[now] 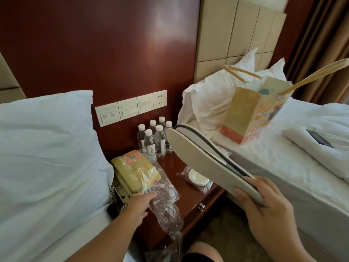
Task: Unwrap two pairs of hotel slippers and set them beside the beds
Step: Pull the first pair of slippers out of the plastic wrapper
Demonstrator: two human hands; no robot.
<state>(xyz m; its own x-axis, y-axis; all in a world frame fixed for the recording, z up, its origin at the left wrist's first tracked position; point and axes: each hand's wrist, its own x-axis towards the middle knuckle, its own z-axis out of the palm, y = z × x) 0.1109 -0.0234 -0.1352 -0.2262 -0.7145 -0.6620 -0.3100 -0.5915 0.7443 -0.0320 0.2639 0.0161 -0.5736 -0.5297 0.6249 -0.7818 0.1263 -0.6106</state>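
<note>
Heads up, fingers of your right hand [264, 203] only pinch the slippers [204, 161] at the heels, so their toes could clip the bottles [154, 137] at 9 o'clock.

The nightstand [190, 197] stands between two beds, bottles [154, 138] behind the telephone [132, 171].

A dark wooden bench [190, 201] stands between two beds. On it are six water bottles [154, 140] clustered at the back, a yellowish telephone [132, 173] under plastic film on the left, a small wrapped round white item [197, 178], and a clear wrapper [166, 201] trailing over the front edge. The left bed [28, 233] carries a white pillow [47, 138]. The right bed [273, 163] carries pillows [207, 103], an upright paper bag [251, 114] and a folded duvet [321, 148].
</note>
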